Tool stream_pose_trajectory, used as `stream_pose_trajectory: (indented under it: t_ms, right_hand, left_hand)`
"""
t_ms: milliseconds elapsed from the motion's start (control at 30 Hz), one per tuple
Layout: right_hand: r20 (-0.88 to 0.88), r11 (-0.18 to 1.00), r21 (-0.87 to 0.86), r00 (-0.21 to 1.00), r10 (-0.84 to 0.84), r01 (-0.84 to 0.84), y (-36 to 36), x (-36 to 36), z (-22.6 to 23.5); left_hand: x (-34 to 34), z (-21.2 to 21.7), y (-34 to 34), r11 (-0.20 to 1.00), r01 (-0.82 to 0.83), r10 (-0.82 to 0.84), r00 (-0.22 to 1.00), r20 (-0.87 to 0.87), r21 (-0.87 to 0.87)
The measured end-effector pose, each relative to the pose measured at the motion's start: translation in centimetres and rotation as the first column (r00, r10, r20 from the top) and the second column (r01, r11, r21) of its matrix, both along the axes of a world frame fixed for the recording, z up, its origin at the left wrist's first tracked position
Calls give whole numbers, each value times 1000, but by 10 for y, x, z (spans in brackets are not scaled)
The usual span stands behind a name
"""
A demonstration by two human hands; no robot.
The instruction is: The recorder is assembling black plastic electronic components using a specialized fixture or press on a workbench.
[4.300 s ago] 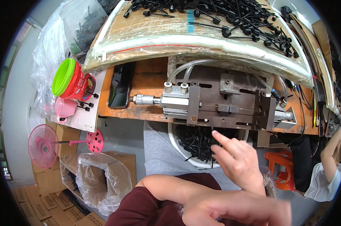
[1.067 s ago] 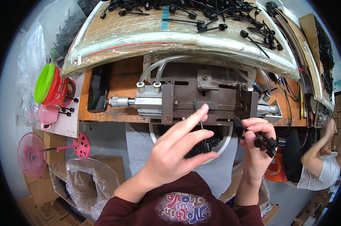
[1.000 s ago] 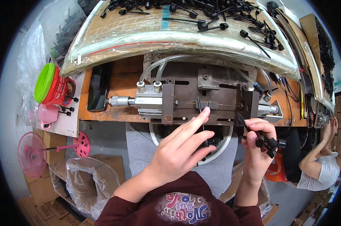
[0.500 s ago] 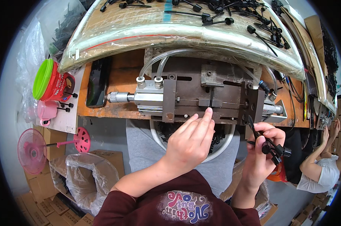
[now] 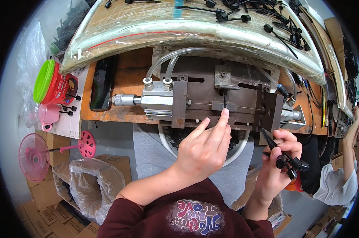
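My left hand (image 5: 205, 148) reaches over the front of a metal clamping fixture (image 5: 245, 116), its fingers stretched out. One fingertip rests at the lower end of a thin black cable tie (image 5: 225, 96), which lies upright across the small central block. Thin rods run toward that block from both sides. To the right of the fixture, my right hand (image 5: 278, 166) is closed around a bunch of black cable ties (image 5: 287, 162) with chunky heads. Their heads hang below the fingers and the straps point up toward the fixture.
A plastic-wrapped board (image 5: 147, 37) behind the fixture carries many black cable ties (image 5: 237, 12). Clear air hoses (image 5: 169, 63) arch over the fixture. At left are a phone (image 5: 102, 85), a red tub (image 5: 62, 85) and a pink fan (image 5: 34, 156). A round basket (image 5: 163, 135) sits below. Another person (image 5: 338, 182) works at right.
My left hand has shifted slightly, its fingertip still at the cable tie in the fixture. My right hand keeps the bunch, its heads spread a little more. The other person's arms have moved.
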State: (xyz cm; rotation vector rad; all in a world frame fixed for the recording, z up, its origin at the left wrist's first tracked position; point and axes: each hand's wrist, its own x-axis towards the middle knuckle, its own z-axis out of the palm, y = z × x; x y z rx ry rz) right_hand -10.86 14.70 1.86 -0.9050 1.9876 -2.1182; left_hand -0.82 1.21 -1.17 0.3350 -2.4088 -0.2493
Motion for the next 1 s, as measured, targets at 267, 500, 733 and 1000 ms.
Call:
stream_pose_trajectory:
  t_ms: [267,500,733,1000]
  right_hand:
    - [-120,993,86,990,-67,78,3,2,3]
    - [-125,977,211,992,-16,42,7,-1,4]
    - [-184,1000,20,983,22,-19,5,0,-9]
    - [-551,966,257,826,120,31,3,6,-4]
  left_hand:
    - [1,2,-1,999,3,-4,1000,18,53]
    - [0,7,-2,996,17,-19,1000,22,86]
    - [7,15,-4,974,82,-85,996,6,210]
    - [26,50,-1,667,445,-362,894,-263,597]
